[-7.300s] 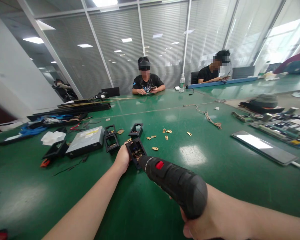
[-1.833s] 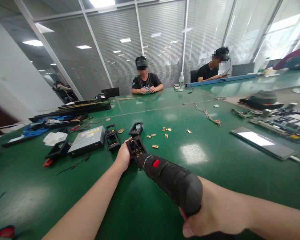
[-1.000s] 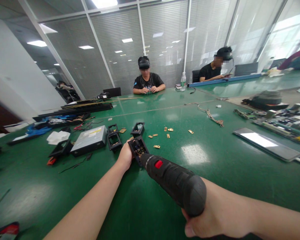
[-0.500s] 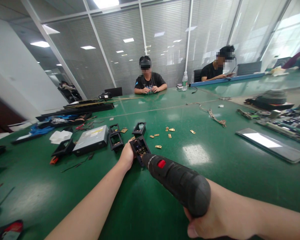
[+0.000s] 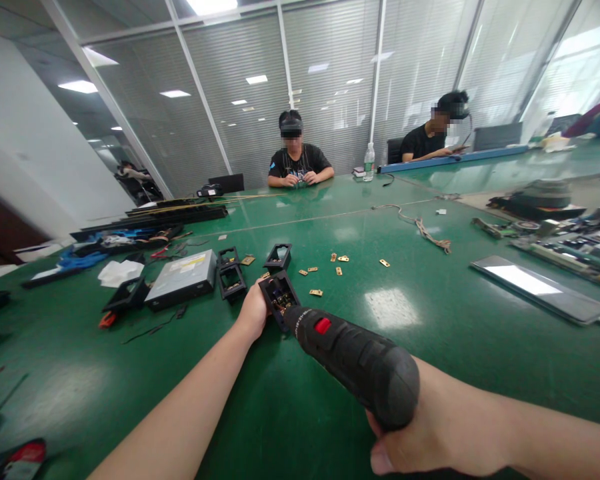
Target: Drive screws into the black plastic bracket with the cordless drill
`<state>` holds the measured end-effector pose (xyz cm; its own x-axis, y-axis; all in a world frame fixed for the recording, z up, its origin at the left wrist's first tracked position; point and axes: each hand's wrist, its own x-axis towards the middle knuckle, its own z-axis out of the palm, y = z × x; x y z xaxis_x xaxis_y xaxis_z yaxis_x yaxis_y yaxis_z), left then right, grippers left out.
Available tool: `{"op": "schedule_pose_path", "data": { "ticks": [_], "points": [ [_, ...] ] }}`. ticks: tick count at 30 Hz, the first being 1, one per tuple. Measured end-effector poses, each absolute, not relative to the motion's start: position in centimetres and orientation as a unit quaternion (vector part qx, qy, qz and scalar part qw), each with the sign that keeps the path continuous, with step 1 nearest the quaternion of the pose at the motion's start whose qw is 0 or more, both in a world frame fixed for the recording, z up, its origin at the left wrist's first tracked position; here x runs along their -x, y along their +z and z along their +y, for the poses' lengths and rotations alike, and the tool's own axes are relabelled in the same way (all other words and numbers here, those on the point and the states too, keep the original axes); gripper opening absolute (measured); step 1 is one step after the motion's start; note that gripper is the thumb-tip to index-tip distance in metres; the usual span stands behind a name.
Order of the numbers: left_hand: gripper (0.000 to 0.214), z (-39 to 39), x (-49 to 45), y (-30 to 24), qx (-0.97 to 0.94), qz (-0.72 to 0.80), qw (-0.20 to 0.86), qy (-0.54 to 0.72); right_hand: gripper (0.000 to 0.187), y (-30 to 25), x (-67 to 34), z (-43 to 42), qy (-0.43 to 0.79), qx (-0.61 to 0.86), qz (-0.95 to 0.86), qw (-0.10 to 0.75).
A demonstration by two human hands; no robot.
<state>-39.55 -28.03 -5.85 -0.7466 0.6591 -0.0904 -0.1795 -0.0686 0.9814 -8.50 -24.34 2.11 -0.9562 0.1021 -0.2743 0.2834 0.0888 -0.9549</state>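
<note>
while the left hand [image 5: 253, 312] is closed on the near left side of a small black box [image 5: 279, 298], the right hand [image 5: 430, 440] is wrapped from below around the thick back end of a black electric screwdriver [image 5: 355, 360] with a red switch. the tool's front end points into the open top of the box, but the tip itself is hidden by the tool body. the box stands tilted on the green table [image 5: 430, 333], near the middle of the close part, and some brass parts show inside it. just to its left lie two empty black frames [image 5: 230, 280], and a third frame [image 5: 279, 256] stands just behind it. a grey disc drive [image 5: 183, 279] lies beside the frames, further left. small brass pieces [image 5: 316, 293] are spread on the table to the right and behind the box, the nearest one close to its right edge. to the right of these the table surface is bare up to a flat silver device [image 5: 540, 288], which is well apart from the hands. between the two forearms and in front of the box the table is also bare. a twisted cord [image 5: 430, 235] lies further back, and circuit boards [image 5: 575, 250] lie along the far right side. two people sit at the far edge of the table, with a water bottle [image 5: 369, 162] between them.
</note>
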Motion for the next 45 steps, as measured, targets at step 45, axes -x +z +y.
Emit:
{"op": "schedule_pose_path", "data": {
  "ticks": [45],
  "points": [
    [0.023,-28.0,39.4,-5.6,-0.184,0.599,0.315,0.713,0.075,-1.7,7.3,-24.5,-0.780,-0.013,0.622,-0.065]
  ]
}}
